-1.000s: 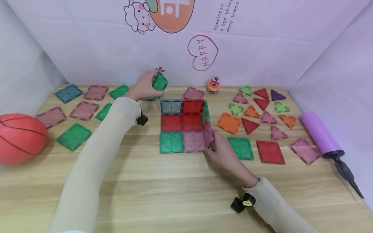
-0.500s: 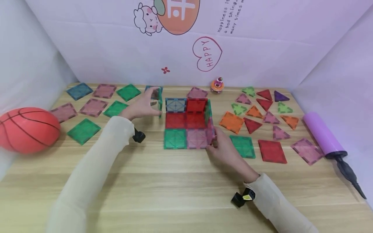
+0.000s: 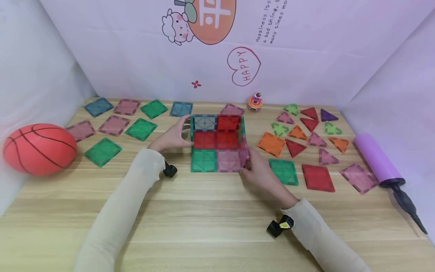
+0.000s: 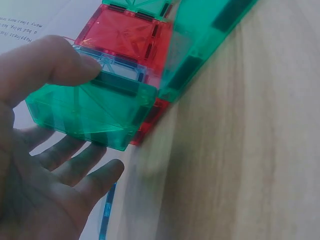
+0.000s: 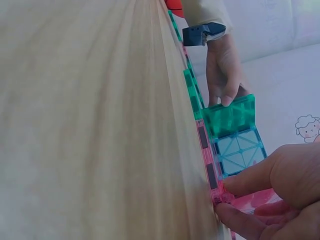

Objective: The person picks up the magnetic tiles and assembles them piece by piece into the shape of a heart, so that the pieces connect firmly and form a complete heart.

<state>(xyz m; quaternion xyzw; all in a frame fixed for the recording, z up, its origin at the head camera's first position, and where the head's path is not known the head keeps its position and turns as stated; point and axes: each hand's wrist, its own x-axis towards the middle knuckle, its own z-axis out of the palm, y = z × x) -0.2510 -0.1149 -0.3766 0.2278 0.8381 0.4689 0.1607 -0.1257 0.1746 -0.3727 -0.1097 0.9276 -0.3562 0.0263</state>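
Note:
A box-like build of see-through square magnetic tiles stands mid-table. Its base shows a green tile (image 3: 204, 160) and a pink tile (image 3: 229, 160) in front, red ones behind. Blue (image 3: 205, 123) and red (image 3: 228, 123) tiles stand upright along the back. My left hand (image 3: 173, 136) holds an upright green tile (image 4: 95, 112) at the build's left side, thumb on one edge and fingers on its outer face. At the right side, my right hand (image 3: 261, 170) pinches an upright pink tile (image 3: 244, 151) near its lower front corner. A green upright tile stands behind that one.
Loose square tiles lie at the left, beside a red ball (image 3: 40, 149). Several triangle tiles (image 3: 295, 147) and squares, including an orange tile (image 3: 271, 143), lie at the right. A purple pump (image 3: 377, 156) and a small figurine (image 3: 255, 102) stand or lie near the edges.
My left hand has brought the green tile down and rightward from behind the build to its left side. The right hand has stayed on the pink tile. The head view has shifted slightly.

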